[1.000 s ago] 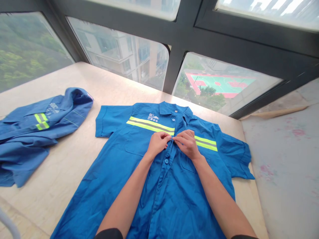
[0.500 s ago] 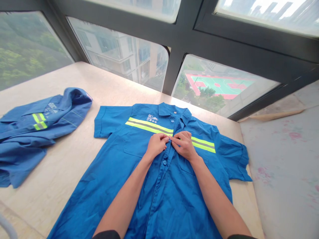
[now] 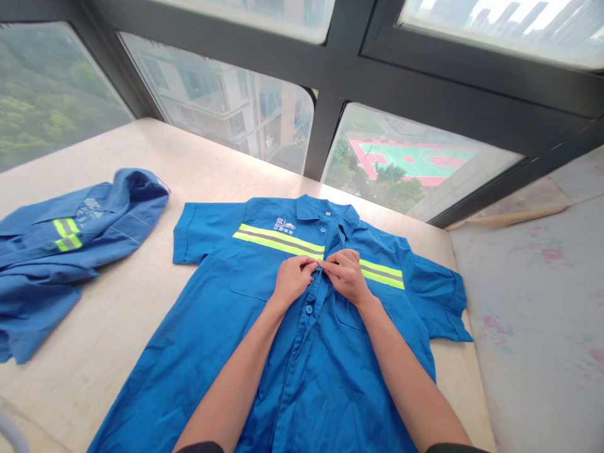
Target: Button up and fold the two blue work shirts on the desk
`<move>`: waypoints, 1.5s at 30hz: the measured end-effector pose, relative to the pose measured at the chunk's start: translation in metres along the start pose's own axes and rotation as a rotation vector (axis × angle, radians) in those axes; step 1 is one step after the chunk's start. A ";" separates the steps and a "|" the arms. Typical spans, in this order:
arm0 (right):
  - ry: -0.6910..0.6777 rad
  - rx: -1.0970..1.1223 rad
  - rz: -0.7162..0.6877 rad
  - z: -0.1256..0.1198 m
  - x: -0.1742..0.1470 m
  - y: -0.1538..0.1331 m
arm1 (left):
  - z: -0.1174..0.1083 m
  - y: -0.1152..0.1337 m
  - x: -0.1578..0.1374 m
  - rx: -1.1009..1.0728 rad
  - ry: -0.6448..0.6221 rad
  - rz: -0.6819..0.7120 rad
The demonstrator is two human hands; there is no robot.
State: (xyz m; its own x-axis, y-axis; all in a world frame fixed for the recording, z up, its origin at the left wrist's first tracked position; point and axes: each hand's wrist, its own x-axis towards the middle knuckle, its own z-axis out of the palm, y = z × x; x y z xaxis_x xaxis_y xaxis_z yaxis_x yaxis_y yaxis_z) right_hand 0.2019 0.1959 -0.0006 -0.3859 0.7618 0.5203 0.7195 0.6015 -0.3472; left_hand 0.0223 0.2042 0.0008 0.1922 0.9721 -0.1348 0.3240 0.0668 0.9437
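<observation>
The view has shifted slightly, with left hand [image 3: 292, 280] and right hand [image 3: 349, 277] converging, pinching the shirt [image 3: 311, 371].

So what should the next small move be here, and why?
Probably have the left hand steady the spread blue shirt while the right hand works the front opening: both hands pinch there, meeting between the upper button and the lower button, though what exactly they pinch is hidden.

Pale ledge [image 3: 127, 314]: short-sleeved blue shirt [image 3: 311, 358] spread out, second blue garment [image 3: 92, 251] crumpled at left.
</observation>
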 end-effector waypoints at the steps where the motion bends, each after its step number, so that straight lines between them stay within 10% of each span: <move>1: -0.010 -0.004 0.005 0.000 0.000 0.000 | -0.001 0.001 0.000 0.000 -0.012 0.004; 27: -0.045 -0.026 0.040 -0.003 0.000 0.001 | -0.005 0.010 -0.003 0.177 0.004 0.056; 45: -0.014 -0.095 -0.049 -0.002 -0.001 0.005 | -0.007 0.012 0.001 -0.157 -0.095 -0.118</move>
State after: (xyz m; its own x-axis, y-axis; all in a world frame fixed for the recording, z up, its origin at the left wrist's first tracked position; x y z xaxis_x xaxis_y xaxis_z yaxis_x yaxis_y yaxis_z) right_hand 0.2071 0.1976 -0.0013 -0.4291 0.7360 0.5236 0.7507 0.6130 -0.2463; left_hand 0.0197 0.2074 0.0139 0.2500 0.9303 -0.2684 0.2027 0.2208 0.9540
